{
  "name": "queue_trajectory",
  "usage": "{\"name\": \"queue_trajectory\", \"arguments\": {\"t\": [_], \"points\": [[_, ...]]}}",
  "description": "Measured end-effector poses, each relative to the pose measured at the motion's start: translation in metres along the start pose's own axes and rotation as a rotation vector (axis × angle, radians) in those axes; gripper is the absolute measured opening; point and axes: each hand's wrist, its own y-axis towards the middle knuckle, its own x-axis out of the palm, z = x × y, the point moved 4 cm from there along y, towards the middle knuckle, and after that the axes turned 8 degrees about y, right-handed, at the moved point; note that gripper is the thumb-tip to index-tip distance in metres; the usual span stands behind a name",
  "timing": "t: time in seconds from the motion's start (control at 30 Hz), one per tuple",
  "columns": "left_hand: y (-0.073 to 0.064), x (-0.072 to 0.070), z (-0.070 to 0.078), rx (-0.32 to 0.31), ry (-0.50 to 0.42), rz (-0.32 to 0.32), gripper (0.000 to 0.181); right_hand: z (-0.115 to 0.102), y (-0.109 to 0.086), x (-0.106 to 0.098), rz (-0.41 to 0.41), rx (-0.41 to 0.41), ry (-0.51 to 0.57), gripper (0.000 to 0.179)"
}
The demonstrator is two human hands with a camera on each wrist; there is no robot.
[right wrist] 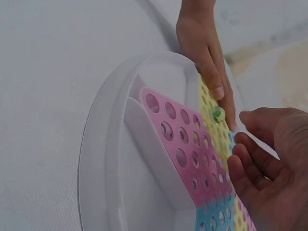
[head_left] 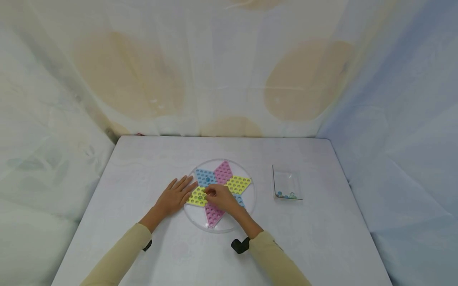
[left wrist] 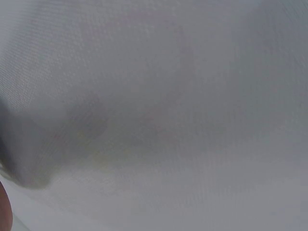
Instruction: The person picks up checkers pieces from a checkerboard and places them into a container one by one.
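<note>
A round white Chinese checkers board (head_left: pixel 195 218) lies on the table, with a star of pink, yellow and blue points full of holes. My left hand (head_left: pixel 174 198) rests with spread fingers on its left rim, beside the yellow point (head_left: pixel 193 200). Over the middle of the board is my right hand (head_left: pixel 222 198), its fingers loosely bent. The right wrist view shows a gap between thumb and forefinger, with nothing in it. Just beyond those fingertips, a clear marble with green inside (right wrist: pixel 218 114) sits on the yellow point. A blue marble (head_left: pixel 208 180) sits on the blue point.
To the right of the board stands a clear open box (head_left: pixel 288 180) with several marbles (head_left: pixel 292 195) along its near side. White cloth covers the table (head_left: pixel 322 238). Patterned curtains (head_left: pixel 222 71) hang behind and at both sides. The left wrist view shows mostly blurred pale cloth.
</note>
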Motion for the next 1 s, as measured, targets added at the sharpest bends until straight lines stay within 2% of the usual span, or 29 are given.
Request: {"name": "queue_trajectory", "arguments": {"t": [0.27, 0.47, 1.0], "points": [[0.001, 0.001, 0.000, 0.003, -0.017, 0.006, 0.052, 0.004, 0.003, 0.007, -0.004, -0.013, -0.068, 0.020], [0.001, 0.003, -0.001, 0.002, 0.008, 0.009, 0.053, 0.009, 0.006, 0.012, -0.003, 0.014, -0.129, 0.022], [0.000, 0.002, 0.000, 0.009, -0.001, 0.008, 0.052, 0.009, 0.010, 0.017, -0.025, 0.036, -0.193, 0.022]]}}
